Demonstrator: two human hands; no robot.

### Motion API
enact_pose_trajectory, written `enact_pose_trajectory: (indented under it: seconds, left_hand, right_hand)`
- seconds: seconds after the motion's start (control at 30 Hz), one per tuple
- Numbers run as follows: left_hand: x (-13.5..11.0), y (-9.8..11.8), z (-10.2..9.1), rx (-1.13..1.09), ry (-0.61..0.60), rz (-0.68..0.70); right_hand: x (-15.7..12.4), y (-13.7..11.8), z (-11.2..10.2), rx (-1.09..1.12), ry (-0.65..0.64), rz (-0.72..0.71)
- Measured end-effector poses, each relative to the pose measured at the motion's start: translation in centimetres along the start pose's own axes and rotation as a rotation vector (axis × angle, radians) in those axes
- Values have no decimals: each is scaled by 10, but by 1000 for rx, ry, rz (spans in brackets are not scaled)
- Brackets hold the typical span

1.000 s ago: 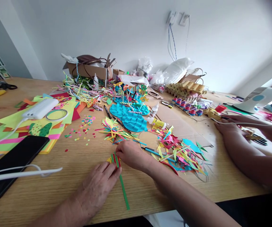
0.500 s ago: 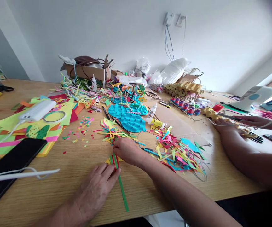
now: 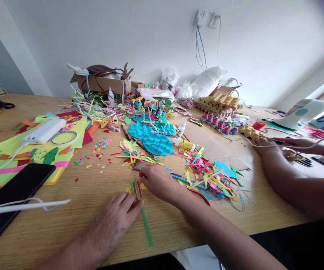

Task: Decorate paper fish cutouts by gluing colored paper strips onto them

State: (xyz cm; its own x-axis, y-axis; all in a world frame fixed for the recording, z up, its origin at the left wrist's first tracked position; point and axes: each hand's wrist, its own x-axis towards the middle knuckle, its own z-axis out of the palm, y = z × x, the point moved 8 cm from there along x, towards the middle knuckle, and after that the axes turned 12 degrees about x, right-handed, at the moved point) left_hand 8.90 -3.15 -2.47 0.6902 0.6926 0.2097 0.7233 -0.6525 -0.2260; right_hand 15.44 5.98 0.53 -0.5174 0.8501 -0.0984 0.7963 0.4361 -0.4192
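Observation:
A small yellow paper fish (image 3: 136,189) with red and green stripes lies on the table in front of me. My left hand (image 3: 116,215) holds it down, fingertips and thumb along its near edge. From under that hand a long green paper strip (image 3: 146,228) runs toward the table's front edge. My right hand (image 3: 158,182) is just beyond the fish and to its right, its fingers curled together beside a pile of cut paper strips (image 3: 135,155). Whatever its fingertips may hold is hidden.
Paper scraps (image 3: 211,180), a blue pen (image 3: 180,178) and red-handled scissors (image 3: 200,195) lie right of my hands. Glue bottles (image 3: 184,144) stand near blue paper shapes (image 3: 158,144). At left are a black phone (image 3: 18,198) and a power bank (image 3: 44,131). Another person's arm (image 3: 285,180) rests at right.
My right hand has drawn away from the fish's far edge, slightly to the right, uncovering more of its stripes. The left hand stays on the fish.

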Motion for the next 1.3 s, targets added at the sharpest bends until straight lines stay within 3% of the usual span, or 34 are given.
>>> enact_pose_trajectory:
  seconds: [0.1,0.23,0.47,0.67,0.97,1.13,1.3]
  left_hand:
    - [-5,-5,-18,-121,125,31]
    - [-14,-21,-35,-229,261,-1]
    - [-8,-22,-38,-275,286,5]
    - [0,0,-33,-290,160,128]
    - [7,0,-20,-305,100,95]
    - [7,-6,-26,-262,145,53]
    - [12,-7,-24,-238,121,37]
  right_hand:
    - [-23,0,-6,37,88,-37]
    - [-66,1,3,109,94,-32]
    - [-114,-26,24,131,81,-247]
    - [-118,-36,33,-49,-1,-317]
    - [-113,-48,39,-231,22,-399]
    - [-110,-43,38,-144,57,-362]
    - [-105,-27,28,127,50,-219]
